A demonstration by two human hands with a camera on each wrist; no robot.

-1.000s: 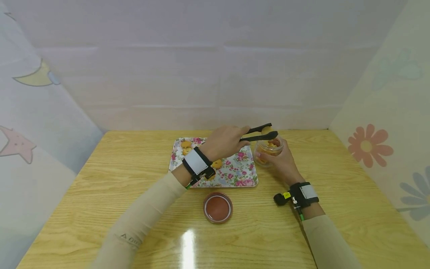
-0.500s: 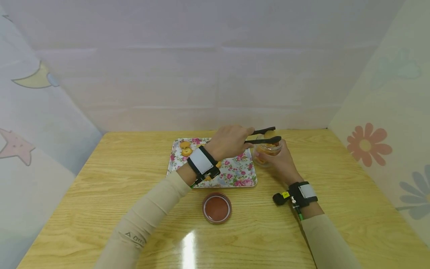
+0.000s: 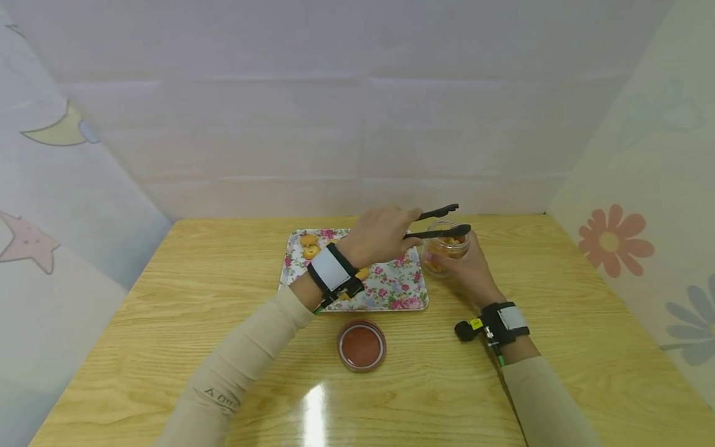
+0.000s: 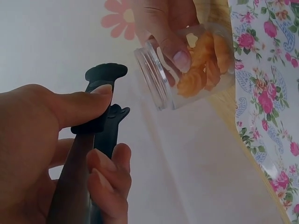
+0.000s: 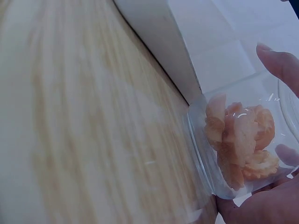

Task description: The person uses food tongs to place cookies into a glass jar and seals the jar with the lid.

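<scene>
Cookie jar [image 5: 238, 140] in right hand [image 5: 261, 205]

Both arms wear long, snug sleeves the colour of sand. The left sleeve [image 3: 240, 366] has small dark letters printed near the elbow. The left hand [image 3: 380, 234] and the right hand [image 3: 468, 268] are bare, with short, plain nails. Each wrist has a black strap with a grey-white patch on it. The right wrist strap [image 3: 505, 323] carries a small black round camera with a yellow tag, and a thin green bit sticks out below. The left wrist strap [image 3: 331, 273] has a green bit too.
</scene>
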